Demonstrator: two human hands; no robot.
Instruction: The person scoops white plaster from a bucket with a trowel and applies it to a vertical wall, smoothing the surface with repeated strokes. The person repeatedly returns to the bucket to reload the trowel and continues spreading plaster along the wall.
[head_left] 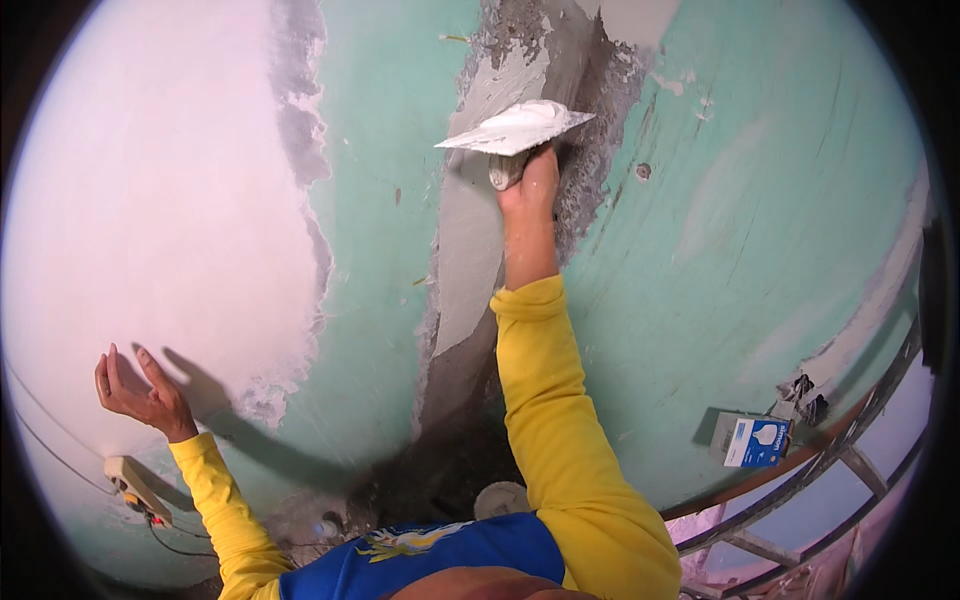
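My right hand (527,190) grips the handle of a flat trowel (515,128), its blade held out against the vertical strip of rough grey plaster (465,250) in the wall. A mound of white paste lies on the blade. My left hand (140,390) is raised at the lower left beside the white-coated wall (160,200), fingers apart and holding nothing; whether it touches the wall I cannot tell.
Green painted wall (760,250) flanks the strip. A power strip (135,490) with cords hangs at lower left. A blue-and-white box (755,443) is at lower right, near a metal ladder (860,470). A round container (500,500) stands low at centre.
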